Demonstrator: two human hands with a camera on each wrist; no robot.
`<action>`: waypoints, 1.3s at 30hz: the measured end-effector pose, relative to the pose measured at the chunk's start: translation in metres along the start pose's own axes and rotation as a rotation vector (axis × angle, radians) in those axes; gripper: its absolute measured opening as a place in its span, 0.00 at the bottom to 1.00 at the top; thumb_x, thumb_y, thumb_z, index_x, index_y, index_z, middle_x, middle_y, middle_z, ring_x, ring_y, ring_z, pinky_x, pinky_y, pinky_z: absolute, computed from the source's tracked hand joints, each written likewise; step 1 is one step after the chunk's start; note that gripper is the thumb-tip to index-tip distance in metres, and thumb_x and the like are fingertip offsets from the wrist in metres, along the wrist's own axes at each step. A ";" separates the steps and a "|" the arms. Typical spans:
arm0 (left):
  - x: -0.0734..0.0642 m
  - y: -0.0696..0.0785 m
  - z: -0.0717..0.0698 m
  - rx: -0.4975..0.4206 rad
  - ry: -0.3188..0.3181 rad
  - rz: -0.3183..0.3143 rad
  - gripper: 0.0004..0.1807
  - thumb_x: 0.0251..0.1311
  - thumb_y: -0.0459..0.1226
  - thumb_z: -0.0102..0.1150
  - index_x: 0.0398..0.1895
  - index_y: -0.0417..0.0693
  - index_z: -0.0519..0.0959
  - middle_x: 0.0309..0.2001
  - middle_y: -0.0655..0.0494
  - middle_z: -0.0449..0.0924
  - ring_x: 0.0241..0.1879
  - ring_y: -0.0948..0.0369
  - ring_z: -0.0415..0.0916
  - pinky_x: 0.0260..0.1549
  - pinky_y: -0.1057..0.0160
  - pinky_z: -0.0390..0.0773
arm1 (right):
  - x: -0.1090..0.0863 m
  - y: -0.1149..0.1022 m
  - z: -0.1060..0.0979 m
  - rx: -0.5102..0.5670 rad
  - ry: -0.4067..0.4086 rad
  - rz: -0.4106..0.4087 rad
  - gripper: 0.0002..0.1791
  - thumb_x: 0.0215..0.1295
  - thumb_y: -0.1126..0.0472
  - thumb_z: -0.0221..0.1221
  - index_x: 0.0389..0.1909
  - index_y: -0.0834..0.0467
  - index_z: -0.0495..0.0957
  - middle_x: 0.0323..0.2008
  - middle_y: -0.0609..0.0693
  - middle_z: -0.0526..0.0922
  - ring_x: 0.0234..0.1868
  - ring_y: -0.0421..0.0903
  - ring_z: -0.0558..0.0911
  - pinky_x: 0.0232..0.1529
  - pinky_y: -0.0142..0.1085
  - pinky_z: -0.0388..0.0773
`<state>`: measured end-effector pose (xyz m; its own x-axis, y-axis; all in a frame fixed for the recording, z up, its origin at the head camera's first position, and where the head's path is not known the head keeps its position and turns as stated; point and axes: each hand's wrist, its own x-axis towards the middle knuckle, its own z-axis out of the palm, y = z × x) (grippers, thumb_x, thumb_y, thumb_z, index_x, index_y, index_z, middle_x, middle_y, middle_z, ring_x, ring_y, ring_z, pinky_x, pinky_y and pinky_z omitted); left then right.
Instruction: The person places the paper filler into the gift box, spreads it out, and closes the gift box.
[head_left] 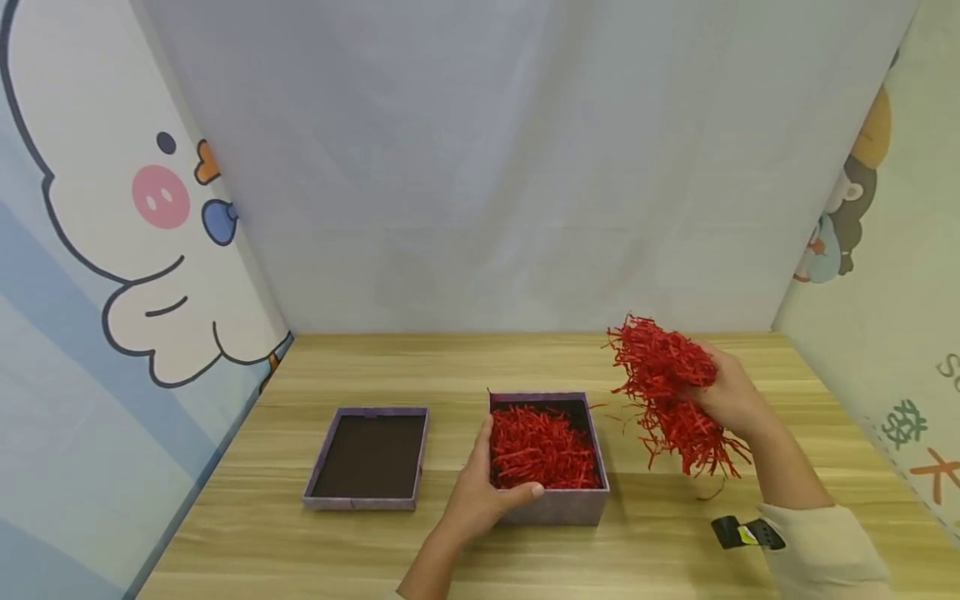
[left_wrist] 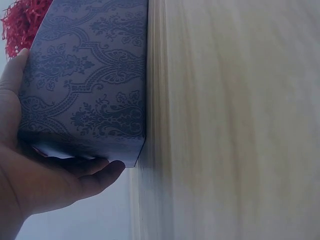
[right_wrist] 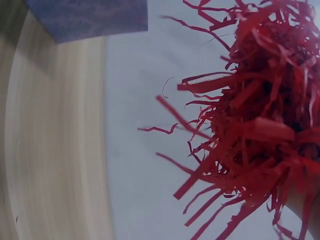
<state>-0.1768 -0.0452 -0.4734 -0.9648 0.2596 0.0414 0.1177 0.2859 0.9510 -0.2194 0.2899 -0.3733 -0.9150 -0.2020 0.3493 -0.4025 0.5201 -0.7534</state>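
Observation:
A purple box [head_left: 555,508] with a damask pattern stands on the table, its top uncovered. Red shredded paper [head_left: 542,450] fills much of it. My left hand [head_left: 480,492] grips the box at its near left corner, thumb over the front rim and fingers along the left side; the left wrist view shows the patterned wall [left_wrist: 95,75] between them. To the right of the box, my right hand [head_left: 729,392] holds a big loose clump of red shredded paper [head_left: 660,367] above the table. Strands [right_wrist: 250,130] largely hide that hand in the right wrist view.
A shallow purple-edged lid [head_left: 367,458] lies to the left of the box, its dark inside facing up. Below the raised clump a stray strand [head_left: 711,492] shows. A pale curtain [head_left: 510,167] hangs behind the wooden table [head_left: 262,542], and printed cartoon panels [head_left: 90,192] flank it.

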 end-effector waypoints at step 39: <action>0.007 -0.009 0.002 -0.061 0.013 0.103 0.58 0.43 0.47 0.74 0.73 0.60 0.44 0.66 0.53 0.59 0.61 0.54 0.61 0.56 0.50 0.64 | 0.050 -0.020 0.140 0.395 -0.122 -0.056 0.27 0.44 0.81 0.60 0.50 0.67 0.72 0.41 0.53 0.78 0.40 0.44 0.75 0.43 0.37 0.73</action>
<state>-0.1845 -0.0443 -0.4822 -0.9514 0.2727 0.1434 0.2021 0.2013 0.9585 -0.2611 0.1533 -0.4190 -0.8784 -0.3306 0.3451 -0.4103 0.1515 -0.8993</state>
